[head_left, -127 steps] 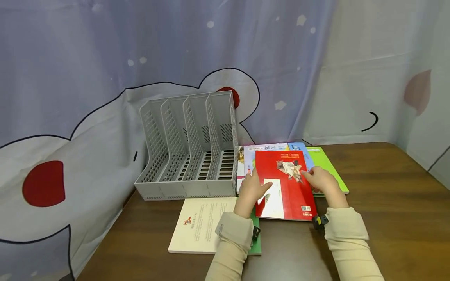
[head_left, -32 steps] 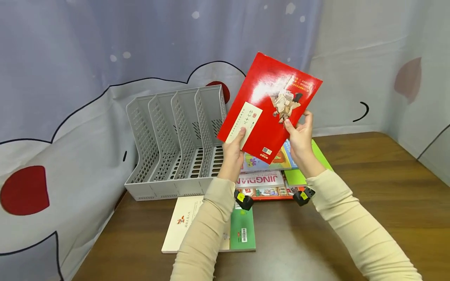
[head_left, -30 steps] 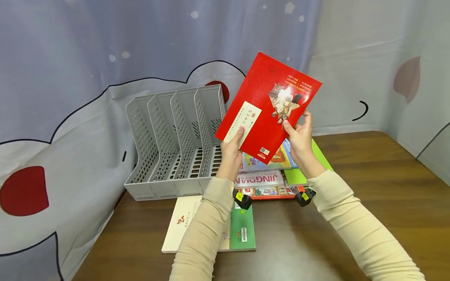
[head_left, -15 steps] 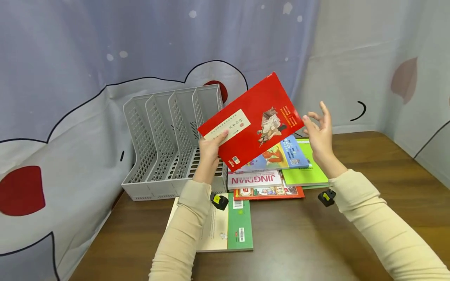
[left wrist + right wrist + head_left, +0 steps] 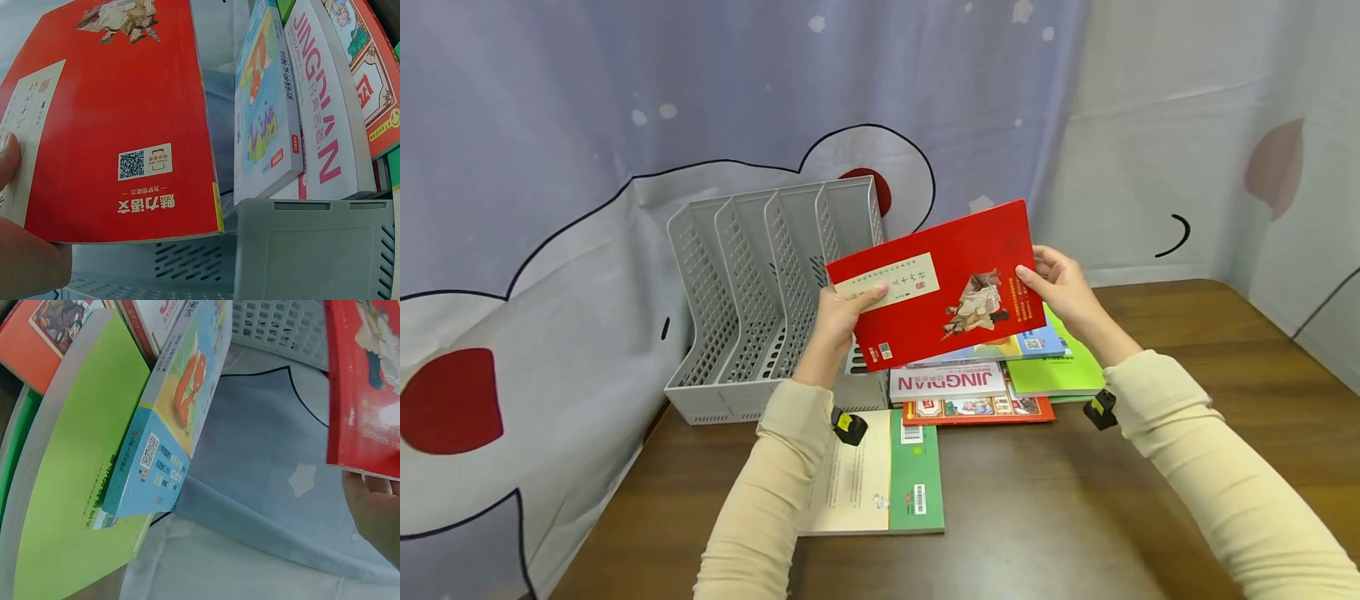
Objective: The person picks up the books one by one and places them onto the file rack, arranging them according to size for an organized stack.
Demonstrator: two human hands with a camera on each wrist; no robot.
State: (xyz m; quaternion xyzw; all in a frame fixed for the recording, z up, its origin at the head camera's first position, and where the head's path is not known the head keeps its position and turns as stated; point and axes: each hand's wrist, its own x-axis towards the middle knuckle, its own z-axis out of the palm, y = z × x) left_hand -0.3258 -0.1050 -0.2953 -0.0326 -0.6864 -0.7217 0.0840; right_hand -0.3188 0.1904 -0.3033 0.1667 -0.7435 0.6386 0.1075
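Note:
A red book (image 5: 955, 250) with a cream title label is held up above the table, its long side slightly tilted. My left hand (image 5: 842, 315) grips its left end, thumb on the cover. At the right edge, my right hand (image 5: 1063, 287) pinches the book, thumb in front and fingers behind. In the left wrist view the red book (image 5: 125, 112) hangs over the grey rack, with part of the left hand (image 5: 28, 259) at its edge. The right wrist view shows the red book (image 5: 362, 425) with the right hand (image 5: 378, 515) under its corner.
A grey file rack (image 5: 775, 392) with several slots stands behind at the left. Right of it lie stacked books, among them a white one (image 5: 951, 379), a lime green one (image 5: 1067, 367) and a red-edged one (image 5: 992, 410). A cream and green book (image 5: 917, 492) lies in front.
The red book was lifted off the pile and turned until its long side lies nearly level. The right hand let go of its side, then took hold of its right edge.

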